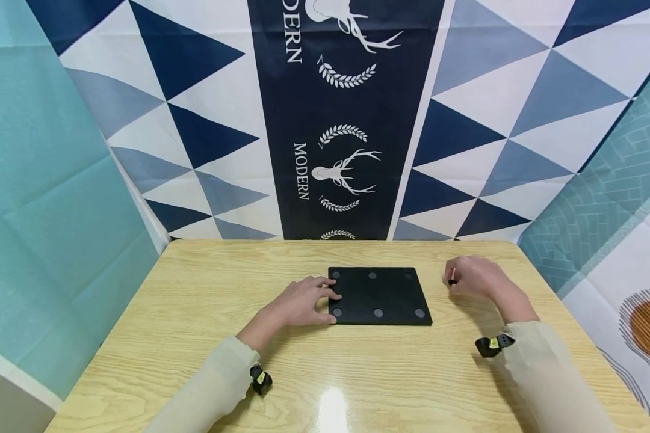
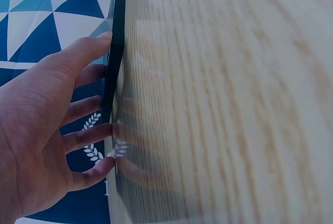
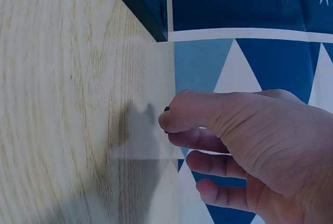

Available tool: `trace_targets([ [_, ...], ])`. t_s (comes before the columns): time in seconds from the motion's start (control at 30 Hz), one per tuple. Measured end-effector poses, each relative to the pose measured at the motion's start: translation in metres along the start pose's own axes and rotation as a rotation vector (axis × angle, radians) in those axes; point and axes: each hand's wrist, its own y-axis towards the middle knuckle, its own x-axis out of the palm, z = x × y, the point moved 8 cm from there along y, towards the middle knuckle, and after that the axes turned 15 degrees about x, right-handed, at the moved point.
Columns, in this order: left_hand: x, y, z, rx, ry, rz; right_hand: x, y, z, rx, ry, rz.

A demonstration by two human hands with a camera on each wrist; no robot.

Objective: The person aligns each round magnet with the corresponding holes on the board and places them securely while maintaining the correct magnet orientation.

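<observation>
A flat black rectangular board [image 1: 381,294] lies on the wooden table, with several round grey spots along its far and near edges. My left hand [image 1: 302,302] rests at its left side, fingers spread, fingertips over that edge and thumb by the near corner. In the left wrist view the thumb touches the board's dark edge [image 2: 118,31]. To the right of the board, apart from it, my right hand [image 1: 476,278] is low over the table. Thumb and index finger pinch a small black piece [image 3: 166,119], mostly hidden by the fingertips; its kind cannot be told.
The light wooden table [image 1: 211,282] extends to a patterned cloth backdrop [image 1: 336,120] behind it. Teal cloth [image 1: 59,180] hangs at the left, another patterned cloth [image 1: 628,240] at the right. Black wrist cameras [image 1: 261,380] sit on both sleeves.
</observation>
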Motion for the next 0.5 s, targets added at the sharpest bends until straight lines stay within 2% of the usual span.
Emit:
trace_targets([
  [0.5, 0.0, 0.0, -0.001, -0.005, -0.001, -0.004, 0.001, 0.012, -0.016, -0.024, 0.012, 0.015],
])
